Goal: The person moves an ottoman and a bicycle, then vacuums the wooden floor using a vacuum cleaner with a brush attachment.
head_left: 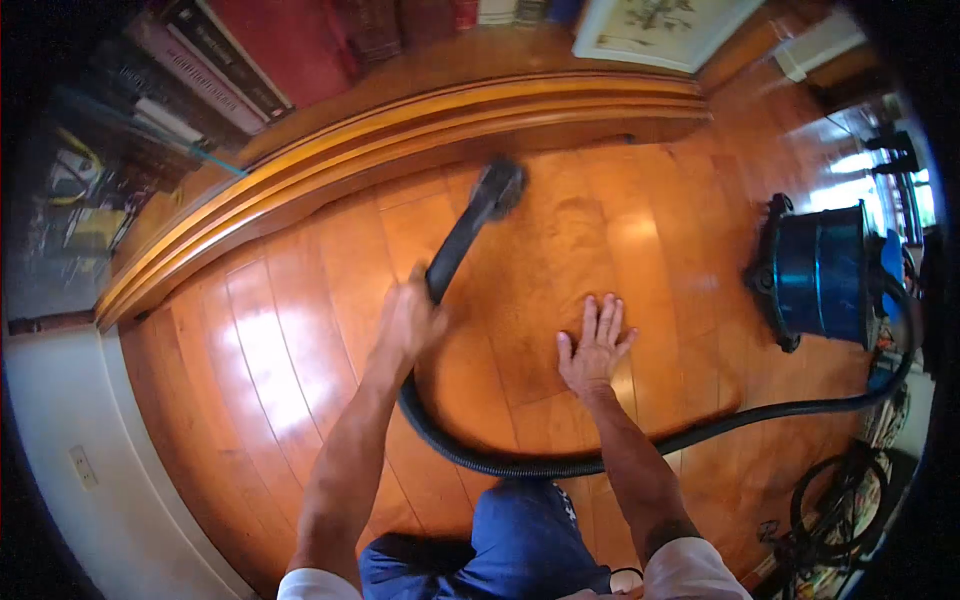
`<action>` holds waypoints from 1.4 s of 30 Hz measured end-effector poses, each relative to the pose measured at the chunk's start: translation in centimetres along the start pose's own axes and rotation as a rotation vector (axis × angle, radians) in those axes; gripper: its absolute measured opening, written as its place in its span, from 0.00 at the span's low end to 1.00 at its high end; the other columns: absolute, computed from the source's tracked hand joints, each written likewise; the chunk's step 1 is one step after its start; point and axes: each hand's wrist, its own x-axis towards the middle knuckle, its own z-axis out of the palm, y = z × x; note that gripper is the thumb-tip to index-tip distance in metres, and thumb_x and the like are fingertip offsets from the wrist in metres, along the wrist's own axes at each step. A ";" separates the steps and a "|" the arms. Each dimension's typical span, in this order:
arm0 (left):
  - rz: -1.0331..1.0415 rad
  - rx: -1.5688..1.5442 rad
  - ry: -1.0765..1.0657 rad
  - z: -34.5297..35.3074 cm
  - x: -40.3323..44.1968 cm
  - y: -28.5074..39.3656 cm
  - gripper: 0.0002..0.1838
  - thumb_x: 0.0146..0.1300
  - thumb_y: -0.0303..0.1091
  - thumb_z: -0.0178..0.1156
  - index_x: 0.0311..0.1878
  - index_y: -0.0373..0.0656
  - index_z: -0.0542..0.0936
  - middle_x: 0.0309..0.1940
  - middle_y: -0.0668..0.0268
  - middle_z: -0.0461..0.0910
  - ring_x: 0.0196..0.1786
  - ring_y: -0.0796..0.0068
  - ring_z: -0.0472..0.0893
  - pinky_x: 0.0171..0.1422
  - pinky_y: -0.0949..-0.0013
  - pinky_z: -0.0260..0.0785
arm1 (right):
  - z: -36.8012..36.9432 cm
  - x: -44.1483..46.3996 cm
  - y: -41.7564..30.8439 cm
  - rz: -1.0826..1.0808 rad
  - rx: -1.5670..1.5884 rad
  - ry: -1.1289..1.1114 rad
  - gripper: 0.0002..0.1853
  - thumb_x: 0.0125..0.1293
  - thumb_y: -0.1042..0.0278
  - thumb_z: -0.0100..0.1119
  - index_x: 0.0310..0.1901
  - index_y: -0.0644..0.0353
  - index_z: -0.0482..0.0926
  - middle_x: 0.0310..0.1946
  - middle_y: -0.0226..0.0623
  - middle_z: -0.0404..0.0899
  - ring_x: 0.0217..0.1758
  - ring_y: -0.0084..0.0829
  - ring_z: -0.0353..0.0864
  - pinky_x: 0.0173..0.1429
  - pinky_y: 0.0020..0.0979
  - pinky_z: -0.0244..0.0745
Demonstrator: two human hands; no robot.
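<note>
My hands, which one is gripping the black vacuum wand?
Your left hand: its fingers wrap the black vacuum wand, whereas your right hand is open, fingers spread over the wooden floor, gripping nothing.

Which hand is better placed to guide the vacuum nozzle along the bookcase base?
Probably the left hand: it grips the black nozzle tube, while the right hand appears splayed on the floor.
</note>
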 end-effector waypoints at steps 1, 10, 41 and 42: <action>0.013 -0.001 -0.019 0.6 0.9 0.8 0.18 0.54 0.27 0.67 0.47 0.35 0.75 0.22 0.48 0.78 0.26 0.44 0.82 0.31 0.49 0.74 | -0.3 0.1 0.0 -0.003 0.035 -0.026 0.43 0.70 0.41 0.53 0.79 0.55 0.54 0.82 0.52 0.42 0.85 0.54 0.37 0.76 0.77 0.32; -0.076 0.092 -0.120 -4.2 -13.1 -0.6 0.16 0.53 0.23 0.63 0.45 0.32 0.73 0.15 0.48 0.73 0.21 0.42 0.80 0.28 0.50 0.73 | -0.6 0.1 13.0 0.349 -0.068 0.093 0.47 0.70 0.27 0.45 0.82 0.49 0.50 0.81 0.62 0.39 0.84 0.63 0.37 0.75 0.79 0.35; -0.822 -0.025 0.481 -6.7 -38.9 -12.9 0.11 0.55 0.23 0.60 0.42 0.36 0.75 0.18 0.54 0.72 0.20 0.62 0.77 0.25 0.58 0.68 | 1.8 -0.1 14.9 0.378 -0.113 0.043 0.44 0.74 0.27 0.37 0.83 0.41 0.41 0.83 0.54 0.36 0.86 0.56 0.32 0.76 0.76 0.30; -0.815 -0.016 0.563 -6.7 -37.1 -11.5 0.11 0.54 0.22 0.60 0.42 0.36 0.75 0.21 0.53 0.73 0.23 0.62 0.77 0.26 0.58 0.68 | 2.3 0.5 14.1 0.326 -0.109 0.053 0.44 0.74 0.27 0.37 0.83 0.41 0.41 0.83 0.54 0.36 0.86 0.56 0.32 0.76 0.76 0.30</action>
